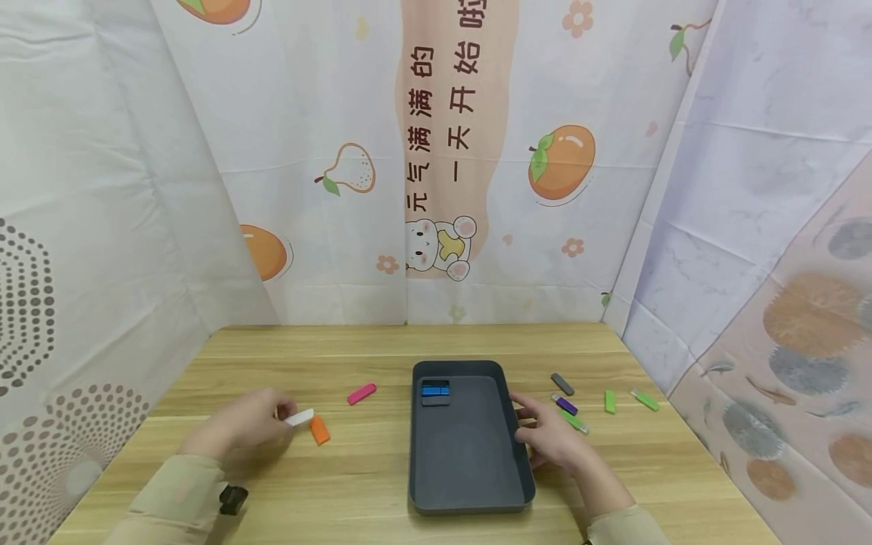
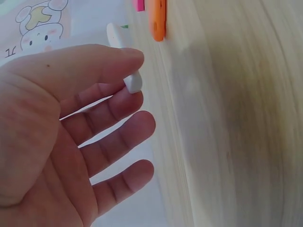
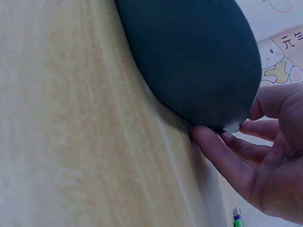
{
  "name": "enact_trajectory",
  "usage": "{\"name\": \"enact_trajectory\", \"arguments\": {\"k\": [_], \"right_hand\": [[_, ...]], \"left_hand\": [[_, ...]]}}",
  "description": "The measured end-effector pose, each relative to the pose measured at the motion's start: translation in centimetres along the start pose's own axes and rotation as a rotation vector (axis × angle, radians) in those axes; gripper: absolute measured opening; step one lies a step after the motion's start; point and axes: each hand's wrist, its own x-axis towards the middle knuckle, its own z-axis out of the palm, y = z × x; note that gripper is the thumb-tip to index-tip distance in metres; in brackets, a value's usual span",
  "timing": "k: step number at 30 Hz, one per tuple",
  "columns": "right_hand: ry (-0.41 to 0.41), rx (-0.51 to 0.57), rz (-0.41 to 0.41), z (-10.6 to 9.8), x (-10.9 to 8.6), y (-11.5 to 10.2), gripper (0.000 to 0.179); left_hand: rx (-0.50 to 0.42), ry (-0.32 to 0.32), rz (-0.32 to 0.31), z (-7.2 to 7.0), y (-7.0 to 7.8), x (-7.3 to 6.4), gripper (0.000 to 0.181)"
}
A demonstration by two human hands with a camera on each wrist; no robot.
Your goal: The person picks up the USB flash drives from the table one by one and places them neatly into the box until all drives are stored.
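Observation:
My left hand (image 1: 255,424) pinches a white USB stick (image 2: 133,82) between thumb and index finger, the other fingers loosely bent. An orange USB stick (image 1: 319,430) lies on the table beside it, close to the white one's end. Farther back lies a pink USB stick (image 1: 362,393). My right hand (image 1: 548,433) holds the right wall of a dark grey tray (image 1: 470,446), its fingers at the rim and outer side. Blue and black sticks (image 1: 435,391) lie together in the tray's far left corner. Part of the right fingers is hidden behind the tray in the right wrist view.
Right of the tray lie a grey stick (image 1: 562,384), a purple stick (image 1: 565,404) and a green stick (image 1: 575,422) next to it. Two more green sticks, one short (image 1: 609,402) and one with a plug (image 1: 644,400), lie farther right. Printed curtains (image 1: 327,227) border the wooden table.

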Motion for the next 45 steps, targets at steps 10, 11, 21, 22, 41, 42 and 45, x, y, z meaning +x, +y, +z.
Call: {"name": "enact_trajectory", "arguments": {"k": [10, 11, 21, 22, 41, 42, 45], "right_hand": [[0.008, -0.005, 0.008, 0.0, 0.0, 0.1, 0.076], [0.008, -0.005, 0.009, 0.0, 0.0, 0.1, 0.076], [0.011, 0.006, 0.0, 0.1, 0.1, 0.1, 0.076], [0.011, 0.006, 0.0, 0.1, 0.1, 0.1, 0.076], [0.002, 0.012, 0.002, 0.1, 0.1, 0.1, 0.077], [0.002, 0.012, 0.002, 0.1, 0.1, 0.1, 0.077], [0.004, 0.012, 0.004, 0.0, 0.1, 0.1, 0.077]], "left_hand": [[0.0, 0.072, 0.01, 0.6, 0.3, 1.0, 0.011], [-0.006, 0.076, 0.013, 0.6, 0.4, 1.1, 0.011], [-0.072, 0.111, 0.021, 0.9, 1.8, 2.0, 0.005], [-0.075, 0.114, 0.021, 0.9, 2.0, 2.1, 0.005], [-0.105, 0.203, 0.1, 1.4, 5.0, 4.5, 0.008], [-0.105, 0.208, 0.1, 1.4, 5.1, 4.5, 0.008], [-0.112, 0.218, 0.1, 1.4, 5.6, 4.7, 0.008]]}}
